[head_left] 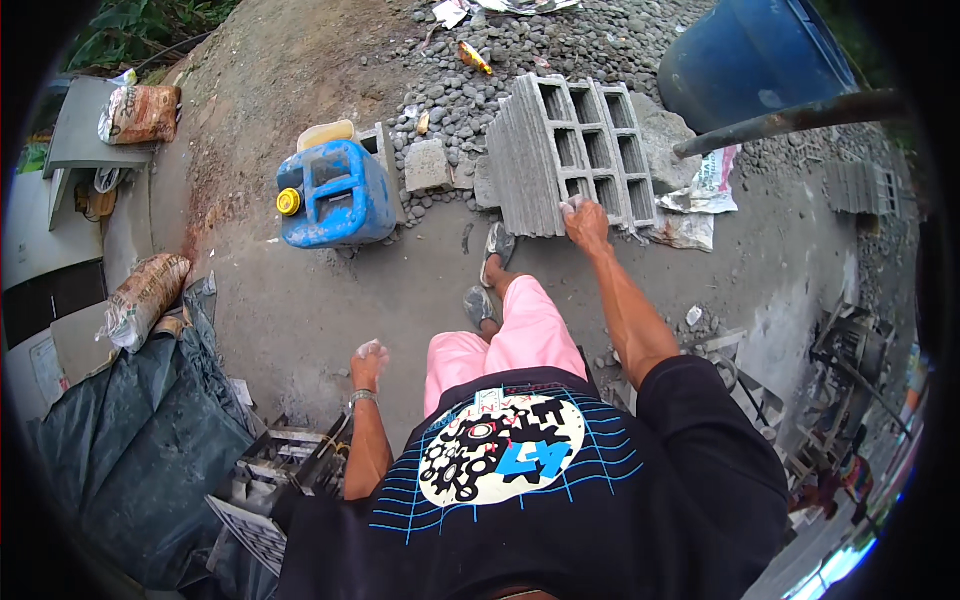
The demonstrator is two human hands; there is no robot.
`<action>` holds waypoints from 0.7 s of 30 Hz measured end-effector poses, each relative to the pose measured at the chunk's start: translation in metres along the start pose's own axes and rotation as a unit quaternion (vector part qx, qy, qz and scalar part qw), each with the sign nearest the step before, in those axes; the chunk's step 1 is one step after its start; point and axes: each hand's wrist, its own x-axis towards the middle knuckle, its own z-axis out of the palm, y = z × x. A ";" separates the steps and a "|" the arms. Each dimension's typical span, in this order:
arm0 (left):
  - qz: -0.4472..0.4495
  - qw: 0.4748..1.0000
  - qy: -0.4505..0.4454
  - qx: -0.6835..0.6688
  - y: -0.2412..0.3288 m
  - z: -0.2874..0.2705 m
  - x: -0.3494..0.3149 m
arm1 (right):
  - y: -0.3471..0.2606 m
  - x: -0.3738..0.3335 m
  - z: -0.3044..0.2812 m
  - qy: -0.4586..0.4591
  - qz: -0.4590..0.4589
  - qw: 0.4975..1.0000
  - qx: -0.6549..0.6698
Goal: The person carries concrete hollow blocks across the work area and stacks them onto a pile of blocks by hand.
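Note:
A stack of grey concrete hollow blocks [530, 170] stands ahead of me, its square openings facing up and to the right. My right hand [587, 222] reaches out to its near edge, with the fingers closed on the rim of a hollow block. My left hand [369, 366] is low at my left side, dusty and curled, with nothing visible in it. A blue plastic jerrycan [340, 195] with a yellow cap sits left of the stack, away from both hands.
Loose gravel [450, 90] lies beyond the blocks. At the far right are a blue drum [750, 65] and a slanting metal pole [790, 125]. A dark tarp [130, 440] and a filled sack [145, 295] lie left. Metal frames [290, 460] stand near my left arm.

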 end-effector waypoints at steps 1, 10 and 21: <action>-0.011 0.998 0.032 -0.061 -0.014 -0.008 -0.010 | 0.002 0.007 -0.004 0.001 -0.014 1.000 -0.001; -0.181 0.967 0.098 -0.149 -0.181 0.005 -0.139 | -0.012 0.017 -0.076 0.118 0.041 0.985 0.122; -0.097 0.978 0.059 -0.177 -0.101 0.098 -0.161 | 0.064 0.029 -0.052 0.025 0.008 0.999 -0.047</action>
